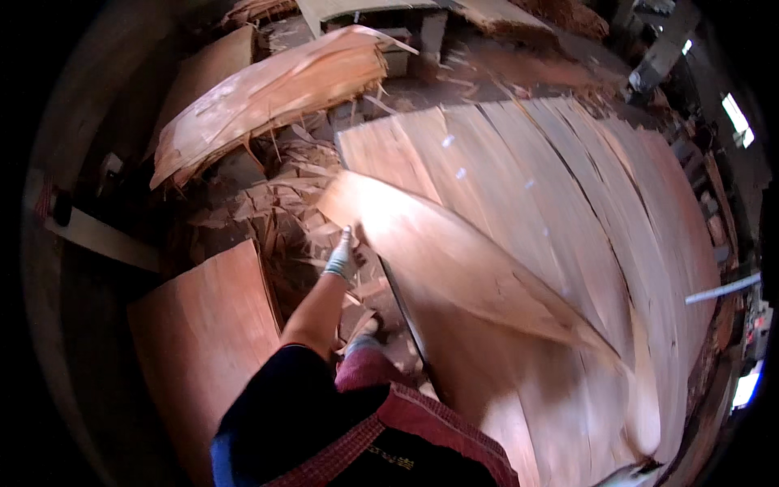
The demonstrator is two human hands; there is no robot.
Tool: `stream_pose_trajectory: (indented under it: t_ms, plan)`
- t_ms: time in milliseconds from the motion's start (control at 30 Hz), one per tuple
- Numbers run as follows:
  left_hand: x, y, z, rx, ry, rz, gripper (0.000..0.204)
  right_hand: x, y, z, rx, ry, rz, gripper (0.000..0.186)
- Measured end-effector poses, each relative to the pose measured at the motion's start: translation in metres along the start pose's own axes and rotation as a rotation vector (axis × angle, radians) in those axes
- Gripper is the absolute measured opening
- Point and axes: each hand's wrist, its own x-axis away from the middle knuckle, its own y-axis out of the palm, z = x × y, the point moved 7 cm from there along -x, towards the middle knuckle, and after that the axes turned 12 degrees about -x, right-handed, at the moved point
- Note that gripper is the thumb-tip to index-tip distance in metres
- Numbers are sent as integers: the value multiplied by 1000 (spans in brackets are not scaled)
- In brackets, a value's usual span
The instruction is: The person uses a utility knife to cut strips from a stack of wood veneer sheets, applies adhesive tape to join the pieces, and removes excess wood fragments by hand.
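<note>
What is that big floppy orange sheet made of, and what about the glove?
The sheet looks like thin wood veneer: pale orange-brown, matt, with long grain lines, bending as the left hand lifts its edge. The glove seems to be knitted fabric, whitish grey; its weave is too blurred to be sure.

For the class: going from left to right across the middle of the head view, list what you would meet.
Flat reddish veneer sheet → heap of broken veneer scraps → gloved left hand gripping the edge of a lifted veneer sheet → broad stack of pale veneer sheets → white pipe.

The right hand is hidden; the veneer sheet (454,260) is motion-blurred.
</note>
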Motion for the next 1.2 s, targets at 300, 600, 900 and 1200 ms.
stream_pose_trajectory:
  t_ms: [300,600,900,1200]
  plan:
    - [-50,-94,155,442,356,-147,43,-51,-50,-202,-589,332,214,32]
    - [199,-334,482,153,1111,272,42,-39,85,-596,-1255,341,-446,40]
    - [274,-403,630,-346,1514,969,46,67,116,-937,-2065,320,-1388,32]
    - [142,-233,775,-394,1632,663,39,34,207,-1083,-2248,604,-1500,20]
